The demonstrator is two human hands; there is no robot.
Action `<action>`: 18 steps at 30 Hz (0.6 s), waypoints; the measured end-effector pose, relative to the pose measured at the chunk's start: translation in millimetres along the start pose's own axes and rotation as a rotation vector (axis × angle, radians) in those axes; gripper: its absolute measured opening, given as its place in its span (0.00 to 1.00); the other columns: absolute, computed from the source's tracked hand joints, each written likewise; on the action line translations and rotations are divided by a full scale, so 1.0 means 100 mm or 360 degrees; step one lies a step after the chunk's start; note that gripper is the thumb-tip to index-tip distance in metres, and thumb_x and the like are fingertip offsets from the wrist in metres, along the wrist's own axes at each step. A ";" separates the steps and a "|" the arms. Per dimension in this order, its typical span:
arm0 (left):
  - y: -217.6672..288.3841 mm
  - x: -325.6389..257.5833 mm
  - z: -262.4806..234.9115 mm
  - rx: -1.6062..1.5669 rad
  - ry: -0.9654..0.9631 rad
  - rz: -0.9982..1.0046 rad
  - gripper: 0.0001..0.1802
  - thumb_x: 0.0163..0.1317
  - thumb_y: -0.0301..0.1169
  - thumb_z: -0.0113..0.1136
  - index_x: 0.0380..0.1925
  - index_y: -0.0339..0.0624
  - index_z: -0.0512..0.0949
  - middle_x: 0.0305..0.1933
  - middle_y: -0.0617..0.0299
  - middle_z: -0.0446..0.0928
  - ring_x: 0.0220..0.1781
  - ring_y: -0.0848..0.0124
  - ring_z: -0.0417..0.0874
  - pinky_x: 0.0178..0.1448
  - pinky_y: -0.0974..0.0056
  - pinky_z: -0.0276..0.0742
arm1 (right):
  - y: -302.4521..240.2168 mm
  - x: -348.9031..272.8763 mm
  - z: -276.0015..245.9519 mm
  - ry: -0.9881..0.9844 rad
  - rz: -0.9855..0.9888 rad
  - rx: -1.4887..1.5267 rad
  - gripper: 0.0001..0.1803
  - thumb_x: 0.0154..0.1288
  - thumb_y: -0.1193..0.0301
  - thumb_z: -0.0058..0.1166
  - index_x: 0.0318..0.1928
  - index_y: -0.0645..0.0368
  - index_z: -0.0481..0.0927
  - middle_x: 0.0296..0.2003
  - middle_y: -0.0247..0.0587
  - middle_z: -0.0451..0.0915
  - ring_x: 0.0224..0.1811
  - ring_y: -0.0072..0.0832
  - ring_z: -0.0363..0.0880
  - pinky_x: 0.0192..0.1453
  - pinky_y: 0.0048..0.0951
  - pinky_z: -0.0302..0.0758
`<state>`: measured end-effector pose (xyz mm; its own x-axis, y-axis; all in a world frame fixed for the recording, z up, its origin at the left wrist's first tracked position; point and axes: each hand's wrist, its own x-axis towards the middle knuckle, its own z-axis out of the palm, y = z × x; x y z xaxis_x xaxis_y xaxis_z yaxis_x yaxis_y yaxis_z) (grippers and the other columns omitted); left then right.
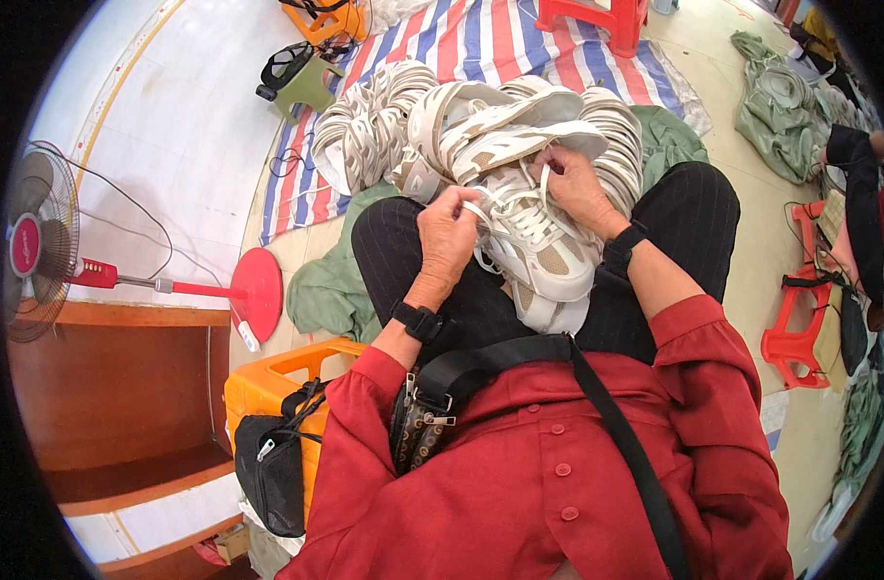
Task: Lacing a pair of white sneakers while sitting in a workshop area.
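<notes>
Left hand (447, 237): thumb and finger pinched on the white lace (533, 224), left side.
Right hand (579, 188): pinching lace too, farther off — hardly any gap showing.
Sneaker (554, 259): between the dark trouser legs (692, 222), toe near. Looks like lacing — I'd keep both ends even, tug gently.
Shoe pile (510, 148): just beyond, far side.

White-and-beige sneaker (555, 259); beyond it, red-white-blue striped sheet (461, 43); left of it, red fan base (258, 293); this side of it, red shirt (519, 474).
</notes>
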<state>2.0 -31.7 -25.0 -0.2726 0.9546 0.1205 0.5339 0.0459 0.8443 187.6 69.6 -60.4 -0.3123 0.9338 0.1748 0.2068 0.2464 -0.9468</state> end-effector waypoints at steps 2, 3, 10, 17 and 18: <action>-0.08 0.05 -0.01 -0.0141 0.0121 0.0016 0.05 0.61 0.24 0.58 0.35 0.35 0.79 0.27 0.69 0.77 0.28 0.82 0.75 0.33 0.74 0.72 | 0.02 0.01 0.00 -0.0011 -0.0005 -0.0005 0.12 0.58 0.67 0.59 0.33 0.65 0.78 0.23 0.41 0.76 0.26 0.25 0.71 0.34 0.28 0.70; -0.09 0.07 -0.01 -0.0280 0.0238 0.0031 0.04 0.61 0.24 0.58 0.35 0.36 0.79 0.26 0.69 0.77 0.28 0.82 0.75 0.33 0.74 0.72 | 0.03 0.02 0.01 0.0006 -0.0026 -0.0005 0.12 0.58 0.67 0.59 0.33 0.65 0.78 0.23 0.41 0.76 0.26 0.25 0.70 0.34 0.28 0.70; -0.01 0.01 0.08 -0.0164 -0.0041 -0.0023 0.04 0.60 0.24 0.58 0.34 0.35 0.79 0.26 0.66 0.79 0.28 0.81 0.76 0.33 0.73 0.73 | 0.07 0.01 0.01 0.0011 -0.0017 0.0011 0.10 0.59 0.68 0.58 0.34 0.64 0.78 0.24 0.43 0.77 0.26 0.26 0.71 0.34 0.28 0.70; -0.04 -0.01 0.07 0.0008 -0.0037 0.0068 0.04 0.60 0.25 0.59 0.33 0.36 0.79 0.25 0.65 0.79 0.27 0.81 0.76 0.33 0.73 0.74 | 0.02 0.01 0.00 -0.0014 0.0021 0.0026 0.10 0.60 0.69 0.57 0.34 0.65 0.78 0.25 0.42 0.78 0.27 0.25 0.71 0.35 0.28 0.70; -0.05 -0.01 0.07 0.0008 -0.0036 0.0067 0.04 0.60 0.25 0.59 0.33 0.36 0.79 0.25 0.65 0.79 0.27 0.81 0.76 0.33 0.73 0.74 | 0.01 0.01 -0.01 -0.0048 0.0047 0.0023 0.09 0.61 0.70 0.57 0.34 0.65 0.78 0.26 0.37 0.77 0.29 0.22 0.70 0.36 0.26 0.70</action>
<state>5.6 -30.4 -32.9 -0.2316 0.9621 0.1436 0.5482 0.0071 0.8363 188.2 70.8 -61.6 -0.3342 0.9323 0.1385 0.2030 0.2147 -0.9554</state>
